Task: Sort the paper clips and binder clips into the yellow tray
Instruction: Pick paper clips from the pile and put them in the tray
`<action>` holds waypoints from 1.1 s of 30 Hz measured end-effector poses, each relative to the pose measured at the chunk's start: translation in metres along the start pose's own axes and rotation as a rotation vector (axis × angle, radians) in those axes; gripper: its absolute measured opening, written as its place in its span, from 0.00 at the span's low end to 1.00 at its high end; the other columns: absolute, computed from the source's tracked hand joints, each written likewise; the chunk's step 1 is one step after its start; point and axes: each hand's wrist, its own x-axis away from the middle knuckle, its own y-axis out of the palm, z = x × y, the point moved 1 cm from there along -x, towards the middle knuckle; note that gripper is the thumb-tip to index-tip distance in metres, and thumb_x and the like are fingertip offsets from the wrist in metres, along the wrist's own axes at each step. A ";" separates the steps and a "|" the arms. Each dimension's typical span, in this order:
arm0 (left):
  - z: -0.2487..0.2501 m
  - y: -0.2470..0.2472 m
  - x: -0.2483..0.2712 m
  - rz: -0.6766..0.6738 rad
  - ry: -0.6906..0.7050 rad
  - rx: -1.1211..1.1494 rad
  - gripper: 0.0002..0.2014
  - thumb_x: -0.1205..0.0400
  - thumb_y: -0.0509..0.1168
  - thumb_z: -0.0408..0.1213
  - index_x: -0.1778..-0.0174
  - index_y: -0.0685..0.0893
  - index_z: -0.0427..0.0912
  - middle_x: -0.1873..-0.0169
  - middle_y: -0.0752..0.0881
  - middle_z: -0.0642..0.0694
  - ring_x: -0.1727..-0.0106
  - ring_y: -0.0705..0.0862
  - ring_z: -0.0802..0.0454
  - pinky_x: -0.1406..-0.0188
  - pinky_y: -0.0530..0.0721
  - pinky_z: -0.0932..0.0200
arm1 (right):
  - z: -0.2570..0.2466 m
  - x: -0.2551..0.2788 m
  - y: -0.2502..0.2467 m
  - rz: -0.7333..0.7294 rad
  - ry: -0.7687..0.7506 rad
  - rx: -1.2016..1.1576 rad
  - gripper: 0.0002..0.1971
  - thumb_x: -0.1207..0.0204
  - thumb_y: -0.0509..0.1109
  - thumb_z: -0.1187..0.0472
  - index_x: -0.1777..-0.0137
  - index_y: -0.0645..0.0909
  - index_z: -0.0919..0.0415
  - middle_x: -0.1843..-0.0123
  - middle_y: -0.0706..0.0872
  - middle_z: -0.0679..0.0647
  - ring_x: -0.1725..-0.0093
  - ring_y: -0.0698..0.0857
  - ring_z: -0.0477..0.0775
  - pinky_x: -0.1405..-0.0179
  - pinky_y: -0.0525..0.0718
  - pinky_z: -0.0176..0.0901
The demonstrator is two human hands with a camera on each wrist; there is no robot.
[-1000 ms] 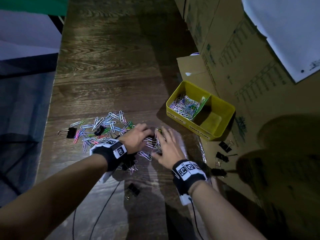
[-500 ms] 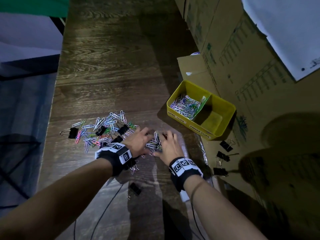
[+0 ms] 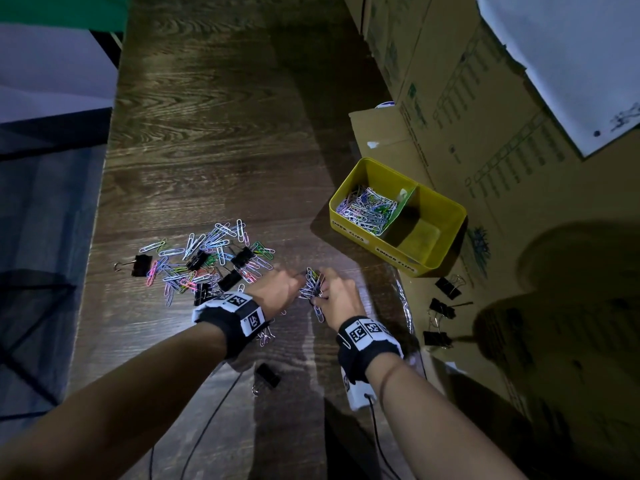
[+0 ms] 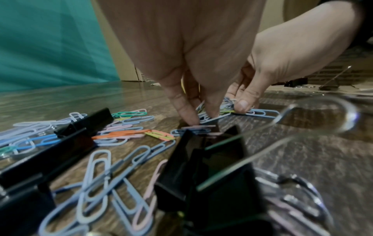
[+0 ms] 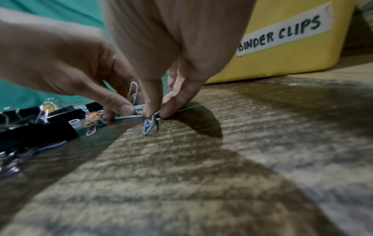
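The wooden table (image 3: 214, 140), dark with a strong grain, fills the middle of the head view, and printed cardboard boxes (image 3: 485, 109) stand at the upper right. The yellow tray (image 3: 446, 237) is a plastic box with rounded corners at the right centre. White labels on its front wall read "PAPER CLIPS" and "BINDER CLIPS" (image 5: 282, 32), handwritten. Its left compartment holds a heap of coloured paper clips (image 3: 367, 209). At the centre left, loose paper clips (image 3: 221, 251) of thin coated wire lie mixed with black binder clips (image 3: 141, 265); more binder clips (image 3: 446, 287) lie on cardboard at the right. In the lower centre, the left hand (image 3: 275, 292) and the right hand (image 3: 337, 297) meet, and the curled fingertips of both pinch one small bunch of paper clips (image 3: 311, 285) low on the table.
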 end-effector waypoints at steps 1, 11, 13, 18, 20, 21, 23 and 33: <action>-0.001 0.000 0.001 0.008 0.014 -0.004 0.09 0.18 0.57 0.26 0.44 0.78 0.35 0.45 0.82 0.37 0.46 0.82 0.39 0.49 0.81 0.48 | 0.001 0.000 0.000 0.001 0.012 -0.011 0.31 0.28 0.74 0.68 0.26 0.70 0.57 0.55 0.85 0.54 0.51 0.84 0.57 0.49 0.84 0.47; -0.020 -0.011 0.007 0.123 -0.009 0.370 0.08 0.19 0.64 0.33 0.61 0.81 0.31 0.62 0.84 0.38 0.61 0.79 0.47 0.61 0.69 0.59 | 0.006 -0.006 -0.006 -0.064 0.081 -0.100 0.11 0.26 0.74 0.64 0.44 0.87 0.61 0.51 0.90 0.57 0.58 0.82 0.48 0.51 0.79 0.32; -0.027 -0.016 0.008 0.128 -0.110 0.486 0.08 0.20 0.66 0.35 0.61 0.82 0.33 0.64 0.85 0.40 0.63 0.80 0.48 0.62 0.72 0.58 | 0.010 -0.006 -0.012 -0.066 0.084 -0.168 0.12 0.27 0.76 0.63 0.44 0.87 0.60 0.52 0.89 0.55 0.58 0.83 0.47 0.51 0.80 0.33; -0.030 -0.056 0.008 0.035 -0.208 0.908 0.04 0.21 0.67 0.32 0.60 0.84 0.36 0.68 0.87 0.43 0.70 0.84 0.60 0.70 0.80 0.69 | 0.012 -0.002 -0.032 0.023 0.074 -0.522 0.10 0.32 0.79 0.67 0.52 0.88 0.59 0.62 0.87 0.54 0.63 0.83 0.48 0.56 0.84 0.37; -0.028 -0.084 0.005 0.023 -0.135 0.935 0.07 0.23 0.69 0.36 0.62 0.84 0.35 0.69 0.87 0.44 0.70 0.84 0.61 0.67 0.80 0.67 | 0.007 0.002 -0.046 0.064 0.061 -0.662 0.10 0.32 0.79 0.69 0.54 0.87 0.57 0.61 0.87 0.57 0.63 0.84 0.51 0.57 0.85 0.43; -0.027 -0.099 0.001 0.022 -0.086 0.926 0.09 0.25 0.69 0.39 0.62 0.84 0.34 0.68 0.87 0.43 0.68 0.85 0.58 0.64 0.80 0.65 | 0.003 0.005 -0.056 0.085 0.047 -0.715 0.10 0.32 0.78 0.71 0.54 0.87 0.58 0.60 0.88 0.59 0.63 0.85 0.52 0.57 0.87 0.44; -0.023 -0.126 -0.009 0.032 0.003 0.965 0.07 0.24 0.68 0.38 0.64 0.84 0.38 0.68 0.86 0.39 0.66 0.82 0.52 0.62 0.79 0.61 | -0.003 0.009 -0.077 0.139 0.021 -0.810 0.10 0.32 0.77 0.72 0.55 0.86 0.56 0.59 0.90 0.59 0.60 0.86 0.53 0.52 0.87 0.46; 0.026 -0.161 -0.108 0.159 -0.046 0.445 0.06 0.22 0.67 0.35 0.53 0.87 0.39 0.57 0.89 0.42 0.57 0.87 0.48 0.54 0.85 0.55 | -0.042 -0.013 -0.167 0.427 -0.182 -0.819 0.12 0.30 0.75 0.72 0.49 0.85 0.60 0.60 0.89 0.43 0.59 0.87 0.42 0.58 0.85 0.31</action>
